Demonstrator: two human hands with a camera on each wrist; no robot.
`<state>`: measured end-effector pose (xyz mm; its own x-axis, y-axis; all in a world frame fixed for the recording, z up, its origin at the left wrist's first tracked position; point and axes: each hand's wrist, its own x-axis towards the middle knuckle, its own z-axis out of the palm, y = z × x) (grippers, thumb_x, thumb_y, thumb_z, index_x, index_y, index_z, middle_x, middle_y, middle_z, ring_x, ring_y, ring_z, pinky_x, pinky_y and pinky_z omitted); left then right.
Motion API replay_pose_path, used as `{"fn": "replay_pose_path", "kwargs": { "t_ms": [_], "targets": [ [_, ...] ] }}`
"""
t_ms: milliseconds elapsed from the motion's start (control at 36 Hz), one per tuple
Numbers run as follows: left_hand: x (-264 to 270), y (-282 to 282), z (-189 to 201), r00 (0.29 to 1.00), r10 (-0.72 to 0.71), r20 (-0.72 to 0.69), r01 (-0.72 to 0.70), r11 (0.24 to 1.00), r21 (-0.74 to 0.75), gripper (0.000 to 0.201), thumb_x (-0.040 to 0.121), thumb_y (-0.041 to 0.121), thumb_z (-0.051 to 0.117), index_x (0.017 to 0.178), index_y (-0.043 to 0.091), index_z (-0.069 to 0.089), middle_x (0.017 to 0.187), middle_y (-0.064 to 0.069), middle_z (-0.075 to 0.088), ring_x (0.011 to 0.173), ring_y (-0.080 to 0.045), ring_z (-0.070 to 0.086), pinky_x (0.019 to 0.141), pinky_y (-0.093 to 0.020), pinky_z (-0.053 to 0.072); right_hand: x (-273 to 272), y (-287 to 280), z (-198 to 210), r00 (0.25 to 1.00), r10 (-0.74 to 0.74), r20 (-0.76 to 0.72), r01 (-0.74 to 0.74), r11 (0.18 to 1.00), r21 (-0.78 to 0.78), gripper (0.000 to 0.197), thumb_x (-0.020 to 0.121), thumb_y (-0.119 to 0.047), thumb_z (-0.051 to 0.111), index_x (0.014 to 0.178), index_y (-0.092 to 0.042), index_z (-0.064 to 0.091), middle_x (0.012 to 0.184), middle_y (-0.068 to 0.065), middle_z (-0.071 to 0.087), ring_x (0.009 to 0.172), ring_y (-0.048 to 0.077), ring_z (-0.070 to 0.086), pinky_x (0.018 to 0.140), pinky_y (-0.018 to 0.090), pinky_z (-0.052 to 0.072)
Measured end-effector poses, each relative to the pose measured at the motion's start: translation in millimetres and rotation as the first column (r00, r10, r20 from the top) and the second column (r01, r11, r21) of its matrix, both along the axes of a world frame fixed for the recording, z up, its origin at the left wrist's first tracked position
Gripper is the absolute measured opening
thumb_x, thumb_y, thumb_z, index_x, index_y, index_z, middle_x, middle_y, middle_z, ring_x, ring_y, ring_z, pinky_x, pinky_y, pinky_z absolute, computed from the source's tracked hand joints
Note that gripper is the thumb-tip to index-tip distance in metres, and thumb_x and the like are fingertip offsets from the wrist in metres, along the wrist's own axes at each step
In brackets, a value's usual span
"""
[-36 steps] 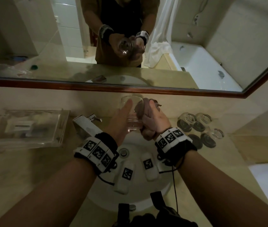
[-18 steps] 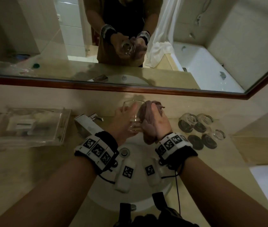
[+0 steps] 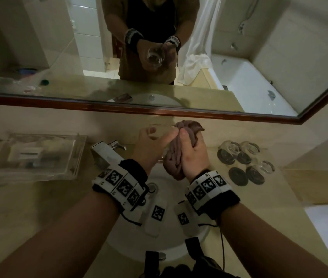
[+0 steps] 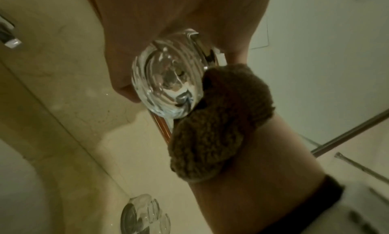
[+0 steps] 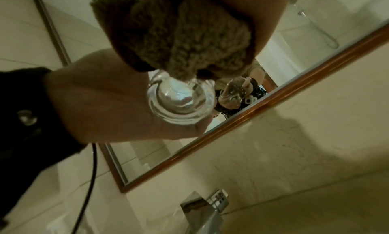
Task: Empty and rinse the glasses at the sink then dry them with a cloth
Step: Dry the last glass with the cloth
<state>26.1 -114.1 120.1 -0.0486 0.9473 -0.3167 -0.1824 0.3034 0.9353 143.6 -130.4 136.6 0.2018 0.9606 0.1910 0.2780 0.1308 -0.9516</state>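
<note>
Above the white sink [image 3: 168, 250] my left hand [image 3: 162, 135] holds a clear glass [image 3: 160, 129] with fingers and thumb curled round its wall. My right hand [image 3: 191, 138] grips a bunched brown cloth [image 3: 174, 157] and presses it against the glass's right side. In the left wrist view the glass's thick base [image 4: 168, 77] faces the camera, with the cloth [image 4: 219, 124] against its edge. The right wrist view shows the glass [image 5: 181, 101] in the left hand [image 5: 105, 96], with the cloth [image 5: 189, 32] at its upper side. How far the cloth reaches inside the glass is hidden.
Three upturned glasses [image 3: 239, 151] and dark round coasters [image 3: 238, 176] sit on the counter at the right. A chrome faucet [image 3: 107, 151] stands left of the basin, with a clear tray [image 3: 35, 155] of toiletries farther left. The mirror's wooden frame [image 3: 119, 109] runs just behind the hands.
The left hand has shifted its hold round the glass, its thumb now lying toward the cloth. The right hand with the cloth stays against the glass's right side.
</note>
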Motion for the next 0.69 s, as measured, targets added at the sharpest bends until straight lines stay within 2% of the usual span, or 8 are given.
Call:
{"fn": "replay_pose_path", "kwargs": {
  "t_ms": [83,167,250,306,361,444,556,694],
  "targets": [
    [-5.0,-3.7,6.6,0.995,-0.046,0.091,0.049,0.998,-0.031,0.1,0.049,0.071,0.081,0.127,0.014,0.054,0.117,-0.012,0.066,0.096,-0.026,0.07,0.067,-0.038,0.058,7.0,5.7,-1.9,0.994,0.046,-0.1,-0.058,0.992,-0.116,0.032,0.096,-0.036,0.052,0.12,-0.016,0.057,0.119,0.004,0.062,0.112,0.017,0.057,0.094,0.022,0.044],
    [-11.4,-5.6,4.5,0.959,-0.189,0.212,0.203,0.978,-0.042,0.066,0.062,0.063,0.077,0.101,0.012,0.062,0.079,-0.003,0.067,0.062,-0.015,0.065,0.057,-0.03,0.053,23.8,17.3,-6.4,0.963,0.074,-0.258,-0.15,0.945,-0.289,0.041,0.102,-0.024,0.042,0.141,-0.011,0.04,0.142,-0.003,0.042,0.128,0.011,0.041,0.078,-0.008,0.027],
    [-14.8,-6.0,5.5,0.95,-0.188,0.251,0.211,0.975,-0.067,0.07,0.069,0.07,0.065,0.11,0.013,0.065,0.088,-0.006,0.068,0.07,-0.019,0.067,0.069,-0.036,0.054,16.8,13.6,1.6,0.979,0.031,-0.202,-0.086,0.959,-0.271,0.045,0.095,-0.042,0.053,0.127,-0.011,0.058,0.125,0.011,0.062,0.113,0.022,0.059,0.096,0.022,0.045],
    [-12.7,-4.5,5.3,0.952,-0.165,0.26,0.19,0.979,-0.075,0.059,0.086,0.069,0.052,0.095,0.013,0.065,0.073,-0.003,0.069,0.059,-0.014,0.066,0.061,-0.029,0.052,7.4,8.1,1.6,0.986,0.021,-0.166,-0.056,0.977,-0.208,0.054,0.083,-0.057,0.055,0.116,-0.015,0.063,0.111,0.008,0.069,0.104,0.023,0.064,0.097,0.041,0.049],
    [-10.5,-6.4,11.5,0.959,-0.133,0.252,0.159,0.984,-0.084,0.053,0.096,0.063,0.038,0.082,0.017,0.06,0.053,0.005,0.064,0.044,-0.008,0.061,0.052,-0.023,0.048,3.9,2.9,3.8,0.987,0.059,-0.15,-0.088,0.977,-0.193,0.054,0.079,-0.062,0.057,0.11,-0.017,0.061,0.104,0.003,0.069,0.099,0.018,0.065,0.093,0.035,0.05],
    [-5.6,-5.2,11.0,0.958,-0.159,0.237,0.176,0.983,-0.053,0.057,0.091,0.064,0.049,0.111,0.012,0.064,0.077,0.0,0.073,0.063,-0.011,0.069,0.055,-0.026,0.052,4.8,-2.2,7.6,0.985,0.075,-0.158,-0.102,0.98,-0.17,0.037,0.083,-0.042,0.07,0.106,-0.018,0.054,0.097,-0.008,0.063,0.09,0.004,0.061,0.08,0.01,0.046],
    [-9.9,-8.4,8.1,0.93,-0.148,0.335,0.172,0.984,-0.044,0.112,0.054,0.039,0.095,0.145,0.01,0.036,0.132,-0.022,0.058,0.097,-0.033,0.069,0.07,-0.04,0.055,7.0,1.9,4.2,0.977,0.073,-0.201,-0.113,0.975,-0.191,0.073,0.065,-0.068,0.069,0.11,-0.011,0.063,0.106,0.01,0.07,0.1,0.025,0.066,0.094,0.047,0.051],
    [-20.9,-5.7,5.3,0.911,-0.122,0.393,0.134,0.991,-0.003,0.093,0.059,0.029,0.088,0.138,0.01,0.043,0.111,-0.011,0.056,0.072,-0.017,0.064,0.06,-0.033,0.052,21.3,6.4,10.1,0.959,0.083,-0.271,-0.155,0.954,-0.256,0.08,0.064,-0.064,0.069,0.122,-0.011,0.056,0.115,0.011,0.067,0.106,0.026,0.065,0.098,0.05,0.048]
  ]
}}
